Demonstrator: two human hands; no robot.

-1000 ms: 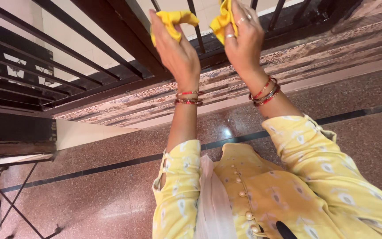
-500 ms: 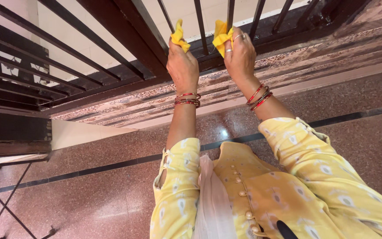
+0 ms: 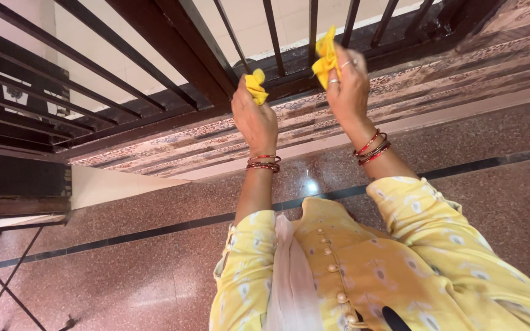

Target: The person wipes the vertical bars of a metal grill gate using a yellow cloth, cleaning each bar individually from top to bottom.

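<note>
Bright daylight behind railing (image 3: 154, 86), floor (image 3: 314, 184) glare spot, wide-angle edge distortion

This looks like a home — a landing or balcony edge rather than a workplace. A dark metal railing (image 3: 173, 67) with slim upright bars runs across the far side, set on a patterned, worn stone kerb (image 3: 437, 73). The near floor (image 3: 154, 257) is polished reddish speckled terrazzo with a thin black inlay line (image 3: 148, 231) — typical house flooring. Pale tiled walls show beyond the bars.
</note>
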